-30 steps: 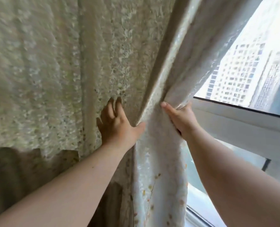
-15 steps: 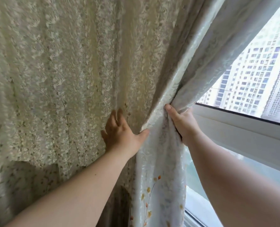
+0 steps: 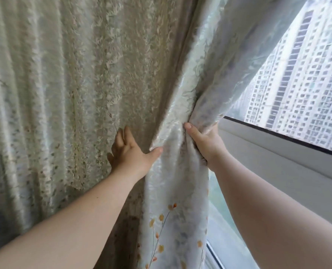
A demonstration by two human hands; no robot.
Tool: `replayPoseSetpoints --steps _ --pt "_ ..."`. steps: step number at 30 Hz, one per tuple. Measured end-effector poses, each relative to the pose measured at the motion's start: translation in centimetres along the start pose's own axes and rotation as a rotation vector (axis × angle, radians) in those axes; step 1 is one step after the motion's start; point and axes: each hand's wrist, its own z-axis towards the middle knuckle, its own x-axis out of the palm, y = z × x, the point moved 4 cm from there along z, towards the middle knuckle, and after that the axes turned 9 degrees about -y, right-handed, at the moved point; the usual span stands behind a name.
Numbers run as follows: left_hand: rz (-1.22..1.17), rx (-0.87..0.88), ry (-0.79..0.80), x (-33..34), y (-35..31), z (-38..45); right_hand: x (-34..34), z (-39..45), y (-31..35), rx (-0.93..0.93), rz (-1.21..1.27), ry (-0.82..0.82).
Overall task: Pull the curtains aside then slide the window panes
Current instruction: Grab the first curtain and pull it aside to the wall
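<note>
Pale cream curtain (image 3: 83, 84) with mottled leafy pattern, orange sprigs near its lower edge; white window frame (image 3: 277, 162).

Single head-worn view, wide-angle, looks forward along both bare forearms, tilted so the window frame (image 3: 289, 160) runs as a slant. Very close to the curtain (image 3: 68, 98), which fills the left and centre; left hand (image 3: 131, 156) and right hand (image 3: 205, 144) sit mid-frame at arm's reach. Right edge opens through the glass (image 3: 306, 78) to far tower blocks (image 3: 316, 94). No second view, so no overlap.
</note>
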Motion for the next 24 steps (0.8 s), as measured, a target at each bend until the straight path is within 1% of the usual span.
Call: replayPoseSetpoints --steps 2,6,11,14,17,18,20,24 --pt "0.007 -0.039 -0.030 0.2 1.9 2.3 3.3 2.0 -1.3 -0.010 0.044 0.068" --pt "0.003 -0.087 -0.073 0.6 5.5 7.0 9.7 5.5 -3.0 -0.006 0.111 0.156" --pt "-0.004 -0.111 -0.025 1.9 9.7 12.6 16.4 9.3 -5.1 0.031 0.214 0.174" --pt "0.016 -0.114 -0.013 1.9 12.9 17.7 22.3 11.5 -5.7 0.049 0.234 0.208" --pt "0.046 -0.117 -0.012 0.8 16.2 23.1 29.1 13.1 -5.4 0.073 0.212 0.279" --pt "0.048 -0.111 -0.021 0.2 18.1 25.6 32.3 13.8 -5.4 0.073 0.223 0.291" --pt "0.056 -0.091 -0.026 -0.6 19.3 27.2 34.6 13.9 -4.9 0.061 0.271 0.316" --pt "0.085 -0.114 -0.104 -3.0 25.3 32.2 43.7 14.9 -4.9 0.087 0.330 0.401"
